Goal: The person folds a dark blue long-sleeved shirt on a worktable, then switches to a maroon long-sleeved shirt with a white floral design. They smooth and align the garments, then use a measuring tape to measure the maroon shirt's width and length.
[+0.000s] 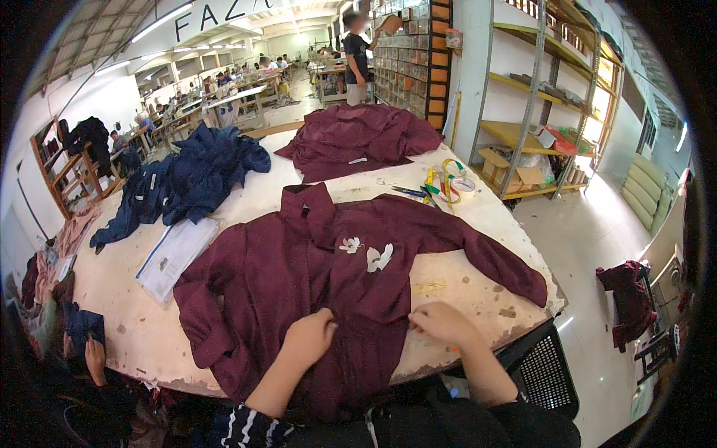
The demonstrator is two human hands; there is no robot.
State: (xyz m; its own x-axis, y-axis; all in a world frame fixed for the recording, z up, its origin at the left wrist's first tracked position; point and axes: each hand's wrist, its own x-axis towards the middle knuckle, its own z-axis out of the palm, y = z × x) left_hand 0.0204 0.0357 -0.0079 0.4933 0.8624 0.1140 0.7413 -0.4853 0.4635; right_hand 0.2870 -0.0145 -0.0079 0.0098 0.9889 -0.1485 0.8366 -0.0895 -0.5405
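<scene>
Spread across the table before me is a maroon long-sleeved shirt (263, 274), its collar pointing away from me. Two white flower motifs (380, 257) mark its chest, and one sleeve stretches out to the right. My left hand (311, 336) pinches the cloth at the front opening, near the lower middle of the shirt. At the shirt's right side edge, my right hand (442, 323) has its thumb and fingertips closed on the fabric. The lower hem hangs over the near table edge by my body.
Dark blue garments (196, 173) and a maroon garment pile (358, 137) lie on the worn table (476, 280). Also there are a plastic bag (176, 257), a tape measure (448, 179) and cutting tools (414, 193). A co-worker's hand (95, 358) holds blue cloth at left; a black perforated crate (546, 364) stands at right.
</scene>
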